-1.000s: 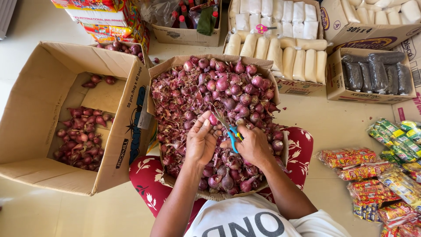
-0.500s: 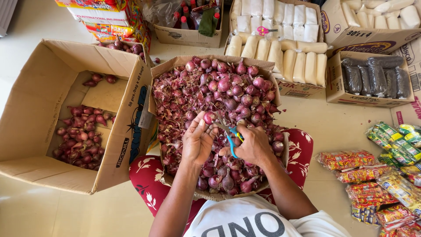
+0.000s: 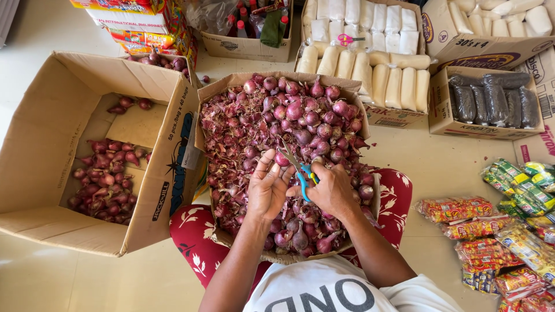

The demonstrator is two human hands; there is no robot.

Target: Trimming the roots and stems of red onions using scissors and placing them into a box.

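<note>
Left hand (image 3: pixel 267 188) pinches a red onion (image 3: pixel 281 159), right hand (image 3: pixel 330 189) clenches blue scissors (image 3: pixel 302 173); blades could nick nearby fingertips

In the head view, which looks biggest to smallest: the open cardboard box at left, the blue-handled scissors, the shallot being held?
1. Open cardboard box
2. Blue-handled scissors
3. Held shallot

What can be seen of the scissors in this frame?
The scissors are small, with blue plastic handles and slim grey metal blades. The right hand grips the handles. The blades point up and left toward a red shallot held at the left hand fingertips, above the heaped box.
</note>
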